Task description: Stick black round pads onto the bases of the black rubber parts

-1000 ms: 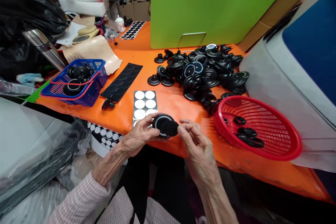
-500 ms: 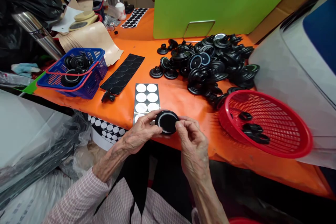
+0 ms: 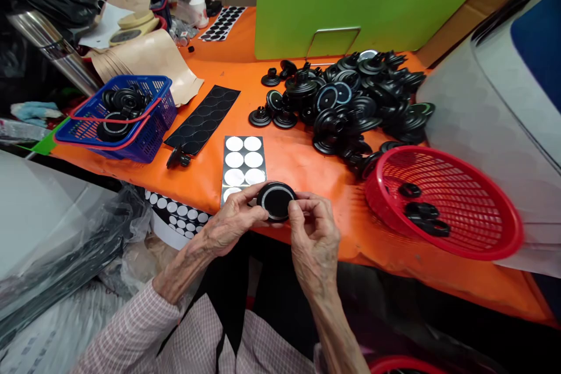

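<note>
My left hand point(image 3: 235, 219) is closed on the left rim of a black round disc part point(image 3: 276, 201), whose flat face with a pale ring is turned up. At its right edge, my right hand point(image 3: 314, 234) pinches with thumb and forefinger; whether a thin sticker edge lies between the fingertips is too small to tell. Just behind the disc is a black sheet with white round stickers point(image 3: 244, 159), its lower end partly covered by my left hand. Farther left lies a black sheet of round black stickers point(image 3: 205, 118), with a small black knobbed part point(image 3: 177, 158) at its near end.
A pile of similar black parts point(image 3: 344, 102) spreads before a green board point(image 3: 372, 0). At right, a red basket point(image 3: 482, 187) contains several black rings. A blue basket point(image 3: 155, 134) with black parts stands left, near brown paper point(image 3: 153, 58) and a steel flask point(image 3: 52, 49).
My right hand has shifted slightly left along the disc's edge. The disc sits a little higher and further left in view, and the whole view has shifted slightly.
</note>
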Demonstrator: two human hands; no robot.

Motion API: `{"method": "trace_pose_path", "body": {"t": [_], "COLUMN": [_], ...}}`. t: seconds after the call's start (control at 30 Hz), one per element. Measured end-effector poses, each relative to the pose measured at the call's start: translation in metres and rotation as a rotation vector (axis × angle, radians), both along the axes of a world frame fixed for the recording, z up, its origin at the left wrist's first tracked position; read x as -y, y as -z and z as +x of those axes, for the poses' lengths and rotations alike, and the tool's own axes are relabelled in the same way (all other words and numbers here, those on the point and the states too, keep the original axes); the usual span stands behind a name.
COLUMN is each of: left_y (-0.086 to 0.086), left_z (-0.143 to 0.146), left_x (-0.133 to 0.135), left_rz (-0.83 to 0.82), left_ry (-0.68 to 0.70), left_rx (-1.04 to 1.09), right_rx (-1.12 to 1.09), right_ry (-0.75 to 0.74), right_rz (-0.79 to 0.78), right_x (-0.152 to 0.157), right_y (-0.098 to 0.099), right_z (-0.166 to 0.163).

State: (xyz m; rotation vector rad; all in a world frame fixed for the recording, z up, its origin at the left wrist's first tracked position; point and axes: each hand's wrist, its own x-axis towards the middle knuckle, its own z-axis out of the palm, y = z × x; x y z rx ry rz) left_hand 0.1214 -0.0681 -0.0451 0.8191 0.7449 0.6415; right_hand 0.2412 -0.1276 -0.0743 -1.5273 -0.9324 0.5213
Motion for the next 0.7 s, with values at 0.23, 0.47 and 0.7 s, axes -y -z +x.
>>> {"method": "trace_pose_path", "body": {"t": [0.23, 0.47, 0.7], "left_y": [0.008, 0.01, 0.007], "left_z": [-0.002, -0.001, -0.003], "left_x": [0.003, 0.007, 0.011], "left_rz": [0.034, 0.046, 0.001], "left_ry": [-0.023, -0.108, -0.181], "left_rx": [0.006, -0.009, 0.009], "right_rx": [0.405, 0.653, 0.655], "right_ry": [0.059, 0.092, 0.063], "right_rz": [0.088, 0.115, 0.123], "right_x": [-0.001, -0.005, -0.001], "right_y": [0.01, 0.018, 0.019], "right_z": [-0.007, -0.015, -0.019]}}
